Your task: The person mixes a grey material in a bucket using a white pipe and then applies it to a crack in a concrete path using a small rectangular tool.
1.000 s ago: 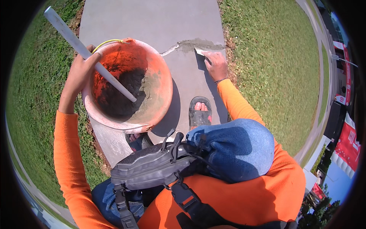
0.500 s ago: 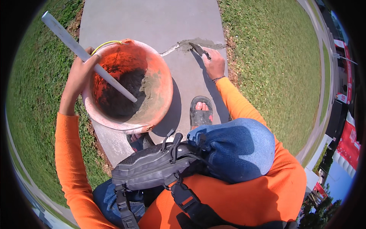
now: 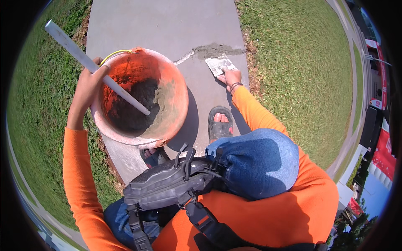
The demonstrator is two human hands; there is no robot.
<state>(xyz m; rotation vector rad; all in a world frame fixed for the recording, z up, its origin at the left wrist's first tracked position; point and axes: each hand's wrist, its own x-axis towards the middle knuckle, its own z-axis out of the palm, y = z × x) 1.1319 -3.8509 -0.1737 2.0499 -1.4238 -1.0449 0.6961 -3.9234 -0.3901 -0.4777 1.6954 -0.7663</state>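
My left hand (image 3: 87, 85) is closed at the far left rim of an orange bucket (image 3: 181, 98), with a pale grey pipe (image 3: 69, 41) under its thumb. The pipe slants down into the grey mortar (image 3: 144, 90) inside, and dried mortar coats the bucket's walls. My right hand (image 3: 231, 78) grips a flat scraper (image 3: 220, 64) whose broad, whitish, mortar-smeared face is turned up. Just beyond the scraper a rough strip of wet mortar (image 3: 213, 50) lies across the concrete path. A pale crack (image 3: 184, 57) runs from that strip toward the bucket.
Grass (image 3: 289, 75) borders the concrete path (image 3: 163, 25) on both sides, with brown soil along its edges. My sandalled foot (image 3: 220, 121) is right of the bucket; the other is partly hidden below it. A black bag (image 3: 167, 186) hangs at my waist.
My right hand has drawn back toward me from the mortar strip and turned the scraper from edge-on to face up. My left hand still holds the bucket rim and pipe.
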